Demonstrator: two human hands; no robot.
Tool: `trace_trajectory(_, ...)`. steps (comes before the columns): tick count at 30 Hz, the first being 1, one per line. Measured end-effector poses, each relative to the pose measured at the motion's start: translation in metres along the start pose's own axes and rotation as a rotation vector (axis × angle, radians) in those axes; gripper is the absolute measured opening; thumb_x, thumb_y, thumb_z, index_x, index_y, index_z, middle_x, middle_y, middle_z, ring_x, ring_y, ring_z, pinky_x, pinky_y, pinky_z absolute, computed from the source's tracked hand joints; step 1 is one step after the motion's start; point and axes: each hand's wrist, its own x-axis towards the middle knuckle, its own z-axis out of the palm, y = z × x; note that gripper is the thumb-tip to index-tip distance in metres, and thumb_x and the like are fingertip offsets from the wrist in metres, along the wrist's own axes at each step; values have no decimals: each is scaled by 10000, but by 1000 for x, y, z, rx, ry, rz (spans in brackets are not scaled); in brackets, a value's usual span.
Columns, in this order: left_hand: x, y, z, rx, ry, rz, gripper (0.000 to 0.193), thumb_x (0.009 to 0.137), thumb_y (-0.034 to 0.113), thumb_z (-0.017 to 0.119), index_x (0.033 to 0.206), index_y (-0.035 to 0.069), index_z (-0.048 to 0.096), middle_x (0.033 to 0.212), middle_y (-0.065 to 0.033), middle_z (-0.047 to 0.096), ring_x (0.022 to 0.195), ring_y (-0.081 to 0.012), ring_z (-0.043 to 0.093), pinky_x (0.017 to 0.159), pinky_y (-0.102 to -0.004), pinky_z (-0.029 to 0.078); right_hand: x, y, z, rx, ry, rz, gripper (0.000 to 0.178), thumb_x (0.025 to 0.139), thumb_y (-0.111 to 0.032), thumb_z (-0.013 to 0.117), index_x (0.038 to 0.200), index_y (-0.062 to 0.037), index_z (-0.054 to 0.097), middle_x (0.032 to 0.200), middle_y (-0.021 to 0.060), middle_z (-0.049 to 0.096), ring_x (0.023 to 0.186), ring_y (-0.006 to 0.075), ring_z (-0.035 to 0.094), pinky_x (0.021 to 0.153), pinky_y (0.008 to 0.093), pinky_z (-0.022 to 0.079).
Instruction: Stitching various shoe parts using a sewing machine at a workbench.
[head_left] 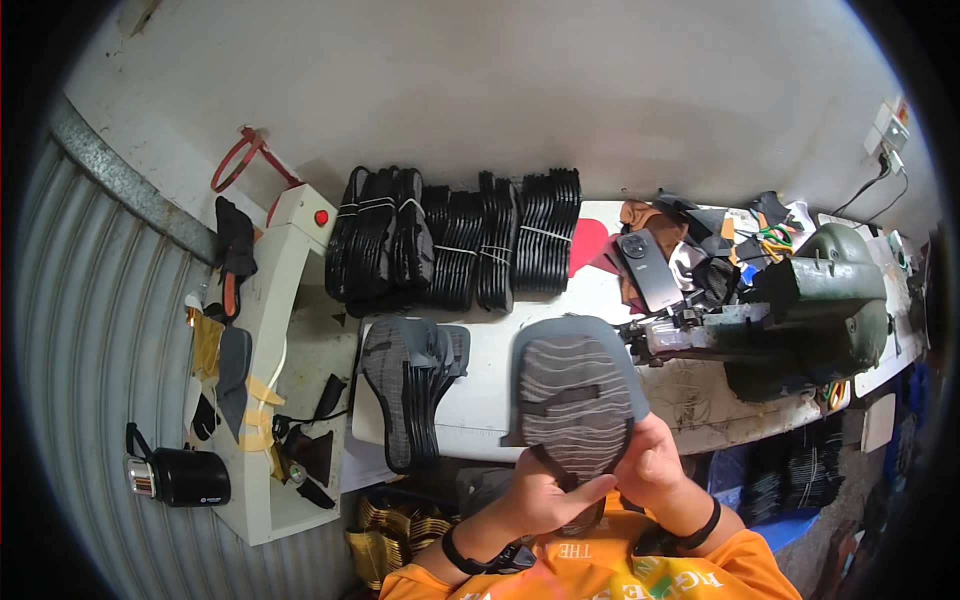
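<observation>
Head view: one grey striped shoe piece (575, 400) was held up before the white table (487, 385); the left hand (540, 497) and right hand (655, 462) both gripped its near end, partly covering it, with several fingers hidden behind. Orange shirt (735, 562), pale lettering: was cut off below. Black bottle (190, 482) and phone (650, 275): each bore marks too small to read.

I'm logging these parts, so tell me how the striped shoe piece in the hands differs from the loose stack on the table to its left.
The shoe piece is held by the left hand and right hand; the loose stack rests on the table. The shoe piece turns one broad face to the camera, while the loose stack shows several layered edges. Both have patterned grey surfaces.
</observation>
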Motion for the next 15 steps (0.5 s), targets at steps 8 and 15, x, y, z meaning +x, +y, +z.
trace_trajectory(8,-7,-20,14,-494,5,-77,708,907,300,767,1457,-11,446,1406,-175,557,1300,-274,551,1089,-401,427,-25,-5,-2,-160,221,-106,499,933,-88,630,1390,90,536,1352,195,625,1237,263,608,1088,416,447)
trace_trajectory(15,40,-15,1,-1211,-86,-211,925,957,700,466,1627,121,198,1616,-274,272,1485,-476,274,1191,-604,267,-34,5,-25,-348,253,97,406,975,-85,615,1341,89,579,1312,162,643,1211,193,596,1062,378,457)
